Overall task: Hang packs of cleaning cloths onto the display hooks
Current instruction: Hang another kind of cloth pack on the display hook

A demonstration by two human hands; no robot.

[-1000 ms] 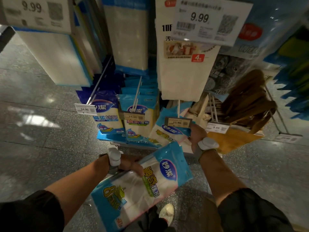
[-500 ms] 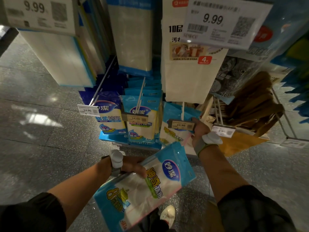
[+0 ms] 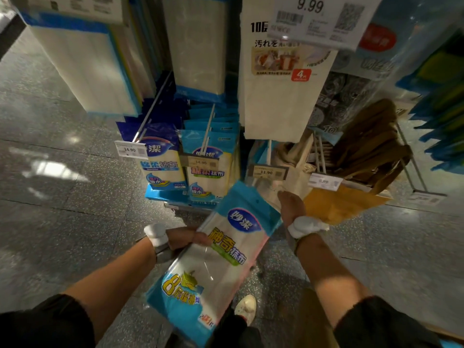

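Left grip (image 3: 185, 238) clamped on the pack (image 3: 216, 262), right grip (image 3: 291, 207) too hidden to tell, both just below the 11.90 tag (image 3: 267, 172); I'd raise the pack's top to the hook (image 3: 269, 150) behind that tag, then slide it straight on.

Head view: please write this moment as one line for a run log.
left hand: holds cloth pack | right hand: below 11.90 price tag, fingers hidden | cloth pack: not yet hung

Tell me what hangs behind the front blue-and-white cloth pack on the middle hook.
Behind the front blue-and-white cloth pack on the white wire hook hang more packs; only their blue top strips show. Their fronts and number are hidden.
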